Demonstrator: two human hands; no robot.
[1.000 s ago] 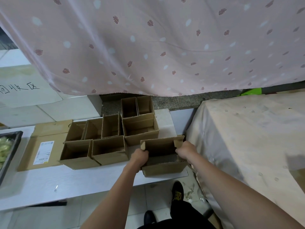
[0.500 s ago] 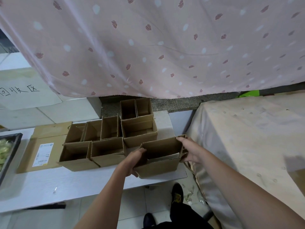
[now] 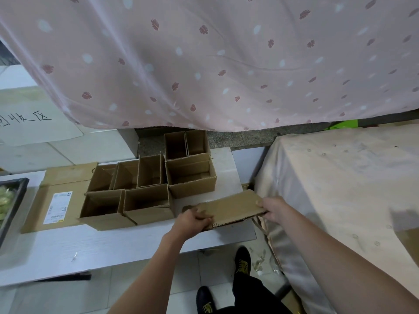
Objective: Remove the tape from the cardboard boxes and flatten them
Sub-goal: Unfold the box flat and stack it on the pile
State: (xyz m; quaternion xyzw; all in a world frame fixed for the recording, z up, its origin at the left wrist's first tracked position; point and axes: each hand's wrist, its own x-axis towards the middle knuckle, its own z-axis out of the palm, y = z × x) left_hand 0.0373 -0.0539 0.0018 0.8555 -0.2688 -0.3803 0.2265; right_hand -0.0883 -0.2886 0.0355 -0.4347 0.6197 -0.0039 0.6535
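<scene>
The open boxes [image 3: 145, 189] stand grouped on the white surface [image 3: 68, 250], left of both hands. The flattened box [image 3: 233, 208] lies nearly flat at the surface's right edge, held between the hands. The left hand [image 3: 192, 220] grips its near left corner, fingers curled over the top face. The right hand [image 3: 274, 208] holds its right end, thumb on top. Both forearms extend forward from the lower frame.
</scene>
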